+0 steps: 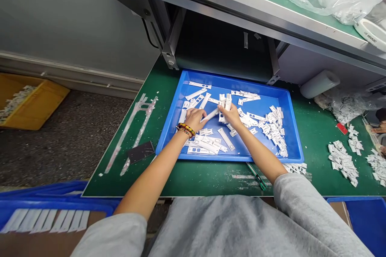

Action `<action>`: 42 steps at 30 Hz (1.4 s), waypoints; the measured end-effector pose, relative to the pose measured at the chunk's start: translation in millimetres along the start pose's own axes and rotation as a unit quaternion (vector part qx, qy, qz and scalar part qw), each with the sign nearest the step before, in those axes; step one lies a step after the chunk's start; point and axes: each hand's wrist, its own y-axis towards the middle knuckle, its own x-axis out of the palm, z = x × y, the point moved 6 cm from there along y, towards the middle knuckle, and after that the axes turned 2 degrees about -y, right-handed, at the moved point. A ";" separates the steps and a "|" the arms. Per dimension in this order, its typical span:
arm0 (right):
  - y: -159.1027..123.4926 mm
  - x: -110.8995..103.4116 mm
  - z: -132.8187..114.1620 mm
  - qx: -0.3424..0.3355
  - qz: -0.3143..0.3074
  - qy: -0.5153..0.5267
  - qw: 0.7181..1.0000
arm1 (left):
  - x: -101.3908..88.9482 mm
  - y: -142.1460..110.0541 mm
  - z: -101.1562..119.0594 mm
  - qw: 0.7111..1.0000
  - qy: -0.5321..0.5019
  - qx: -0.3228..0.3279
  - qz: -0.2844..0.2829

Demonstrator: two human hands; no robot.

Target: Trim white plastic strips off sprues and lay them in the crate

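Head view. The left hand (194, 119) was curled over one end of a narrow white plastic strip (210, 115), its fingers together and closed on the strip, which ran inward toward the other hand. Beaded bracelets (185, 129) circled that wrist. The right hand (229, 115) was just beside the strip's far end, its fingers close together against two upright white pieces (224, 106). Whether those fingers clamped the pieces or only touched them, I could not tell.

Both hands worked above a blue plastic tray (238, 83) that stood on a green bench top (205, 180). Loose white pieces lay across the tray floor, with a dense heap (273, 130) toward its right wall. The hands' close, low hold appeared well suited to separating one piece from the scatter without disturbing its neighbours.

Green-handled snips (256, 176) lay on the bench just below the tray's near rim. More white clusters (342, 163) sat on the bench to the right. Long pale runner strips (131, 132) and a dark pad (141, 151) lay to the left, near the bench edge.
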 end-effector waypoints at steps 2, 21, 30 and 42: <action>-3.0 3.6 -2.5 0.006 -0.029 0.001 1.000 | -5.2 2.4 -2.3 0.998 -0.050 -0.014 0.029; -55.8 56.3 -29.8 0.026 -0.400 0.092 0.911 | -21.5 2.4 18.4 0.978 -0.179 -0.028 0.103; -50.8 47.5 -31.6 0.000 -0.266 0.001 0.964 | -40.4 -3.0 13.2 0.977 -0.087 -0.053 0.186; -52.0 41.4 -38.1 0.014 -0.290 0.003 0.957 | -35.0 -1.1 16.4 0.989 -0.059 -0.029 0.135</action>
